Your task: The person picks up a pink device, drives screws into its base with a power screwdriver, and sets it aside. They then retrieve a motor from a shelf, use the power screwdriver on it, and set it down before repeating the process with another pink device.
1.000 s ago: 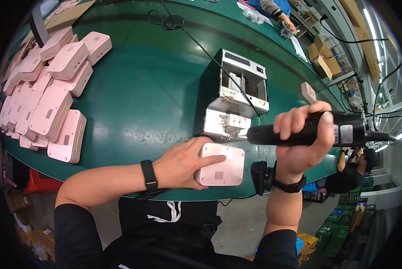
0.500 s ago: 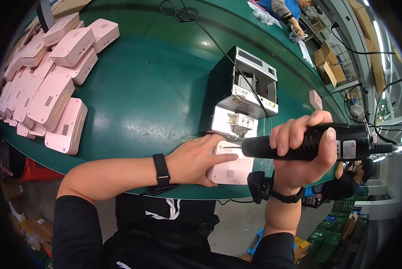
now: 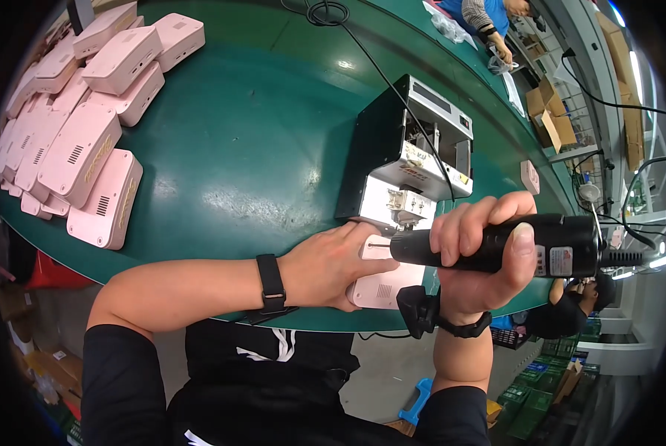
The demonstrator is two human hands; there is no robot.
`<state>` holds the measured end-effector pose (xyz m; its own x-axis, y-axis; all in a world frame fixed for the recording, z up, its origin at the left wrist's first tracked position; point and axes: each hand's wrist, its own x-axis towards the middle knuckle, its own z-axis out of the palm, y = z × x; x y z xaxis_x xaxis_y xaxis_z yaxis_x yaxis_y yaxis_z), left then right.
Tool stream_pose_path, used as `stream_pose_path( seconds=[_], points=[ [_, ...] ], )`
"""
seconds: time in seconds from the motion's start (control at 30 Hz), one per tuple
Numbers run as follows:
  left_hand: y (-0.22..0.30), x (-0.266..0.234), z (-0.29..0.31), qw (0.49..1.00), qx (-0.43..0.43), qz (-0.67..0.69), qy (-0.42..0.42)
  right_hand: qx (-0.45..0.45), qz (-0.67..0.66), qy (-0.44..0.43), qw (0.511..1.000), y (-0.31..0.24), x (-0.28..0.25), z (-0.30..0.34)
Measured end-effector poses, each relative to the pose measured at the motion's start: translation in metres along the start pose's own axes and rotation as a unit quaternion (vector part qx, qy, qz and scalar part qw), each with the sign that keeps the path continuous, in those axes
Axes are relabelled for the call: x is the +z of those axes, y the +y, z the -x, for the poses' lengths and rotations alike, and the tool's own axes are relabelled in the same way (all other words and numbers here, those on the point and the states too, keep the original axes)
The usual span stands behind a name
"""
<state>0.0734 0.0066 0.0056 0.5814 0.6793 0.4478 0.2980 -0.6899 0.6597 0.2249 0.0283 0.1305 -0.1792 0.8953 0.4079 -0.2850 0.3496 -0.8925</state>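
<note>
Since a second ago, the black screwdriver [image 3: 559,236] has moved over the pink box [image 3: 400,286], its bit [image 3: 379,245] now near the upper-left corner. The right hand [image 3: 481,286] is curled round the screwdriver; the left hand [image 3: 325,264] grips the box's left side on the green table [image 3: 221,126].

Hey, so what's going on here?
A person's left hand holds a pale pink, rounded plastic box on a green table. The right hand grips a black corded electric screwdriver, its thin bit at the box's far left corner. A boxy black and silver machine stands beyond; more pink boxes are piled at left.
</note>
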Motion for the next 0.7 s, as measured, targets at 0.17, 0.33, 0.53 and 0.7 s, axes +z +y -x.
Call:
stream_pose_path(
  seconds=[0.17,0.33,0.53,0.7],
  points=[
    [0.0,-0.003,-0.001,1.0,0.001,-0.004,-0.012,-0.015,0.03,0.013,0.999,-0.004,0.004,0.0],
    [0.003,-0.015,0.011,1.0,-0.009,-0.02,-0.017,-0.052,0.047,0.062,0.996,-0.022,-0.008,-0.007],
    [0.005,-0.036,0.024,0.998,-0.043,-0.049,-0.019,-0.076,0.1,0.095,0.988,-0.016,-0.021,-0.027],
    [0.004,-0.044,0.031,0.996,-0.062,-0.058,-0.012,-0.007,0.096,0.11,0.989,-0.027,-0.02,-0.019]
  ],
)
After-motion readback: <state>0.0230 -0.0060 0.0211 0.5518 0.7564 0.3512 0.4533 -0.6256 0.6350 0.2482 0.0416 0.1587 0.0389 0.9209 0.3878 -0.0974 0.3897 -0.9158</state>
